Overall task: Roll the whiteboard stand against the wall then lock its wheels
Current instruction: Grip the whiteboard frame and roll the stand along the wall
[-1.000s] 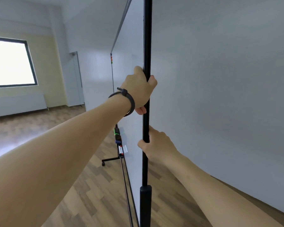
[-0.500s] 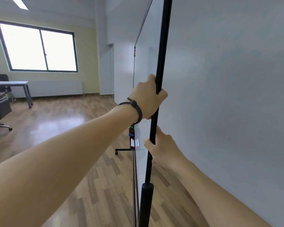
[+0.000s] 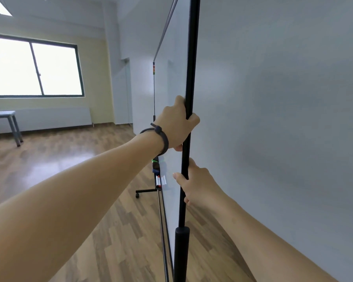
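I see the whiteboard stand [image 3: 189, 78] edge-on, its black upright post running from top to bottom of the view. The white board face [image 3: 171, 94] stretches away to the left of the post. My left hand [image 3: 176, 125], with a dark wristband, is closed around the post at mid height. My right hand [image 3: 196, 183] grips the same post just below it. The grey wall [image 3: 273, 119] lies close on the right, nearly parallel to the board. A far leg with a caster wheel [image 3: 137, 195] rests on the wood floor. The near wheels are out of view.
Markers and an eraser [image 3: 158, 176] sit on the board's tray. A window [image 3: 33, 68] fills the far wall, with a grey table [image 3: 7, 123] at the left. Wood floor [image 3: 59, 159] spreads open to the left of the stand.
My view has swung left, bringing the window and table into sight. Both hands keep the same grip on the post, which now sits closer along the wall.
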